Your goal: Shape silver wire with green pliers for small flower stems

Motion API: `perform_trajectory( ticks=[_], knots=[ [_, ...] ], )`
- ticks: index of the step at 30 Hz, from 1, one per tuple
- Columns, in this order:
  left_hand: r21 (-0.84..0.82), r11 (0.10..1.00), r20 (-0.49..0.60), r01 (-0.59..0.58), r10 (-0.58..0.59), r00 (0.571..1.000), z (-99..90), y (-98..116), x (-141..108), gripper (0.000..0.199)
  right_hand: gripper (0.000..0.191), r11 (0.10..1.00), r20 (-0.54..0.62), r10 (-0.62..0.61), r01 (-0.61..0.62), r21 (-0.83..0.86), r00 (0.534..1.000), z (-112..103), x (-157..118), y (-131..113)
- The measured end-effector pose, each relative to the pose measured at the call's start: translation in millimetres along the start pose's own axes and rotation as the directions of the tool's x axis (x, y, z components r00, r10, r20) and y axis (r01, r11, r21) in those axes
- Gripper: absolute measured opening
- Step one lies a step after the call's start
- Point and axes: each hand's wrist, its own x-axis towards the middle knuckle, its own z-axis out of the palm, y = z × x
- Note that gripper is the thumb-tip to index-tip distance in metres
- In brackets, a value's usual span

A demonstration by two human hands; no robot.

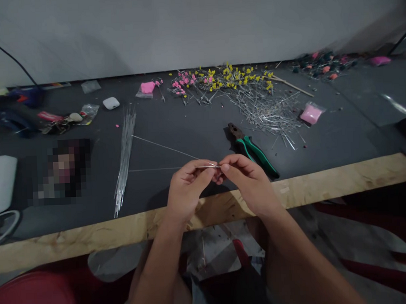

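I judge this the wire-bending step: my left hand [186, 186] and right hand [246, 179] meet over the desk [188, 130] edge, fingers pinched shut on 2 thin wires [163, 158] trailing left. Next calls for a steady twist. Beyond lie pliers [253, 152] and a wire bundle [124, 160]. The pinch point itself is hidden.

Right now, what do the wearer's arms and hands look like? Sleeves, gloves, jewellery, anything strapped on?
Both arms are bare from the bottom of the frame up to the fingers, with no sleeve in view. The left hand and right hand wear no gloves. No watch, bracelet, strap or cable shows on either wrist, and no ring can be made out. No markings or tape are visible in this dim light.
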Motion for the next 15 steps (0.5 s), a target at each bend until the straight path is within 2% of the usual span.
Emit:
perform_trajectory(
  ticks=[4, 11, 15],
  knots=[
    [-0.037, 0.999, 0.020, 0.017, -0.016, 1.000, -2.4, 4, 0, 0.008, 0.007, 0.989, 0.053, 0.063, -0.069, 0.129, 0.997, 1, -2, -3],
    [-0.041, 0.998, 0.012, 0.037, -0.036, 0.999, -9.2, 7, 0, 0.014, 0.015, 0.960, 0.165, 0.157, -0.189, 0.204, 0.974, 9, -4, -11],
    [-0.068, 0.997, 0.000, 0.036, -0.036, 0.999, -5.9, 9, 1, 0.009, 0.015, 0.932, 0.209, 0.187, -0.240, 0.270, 0.960, 14, -3, -11]
  ],
)
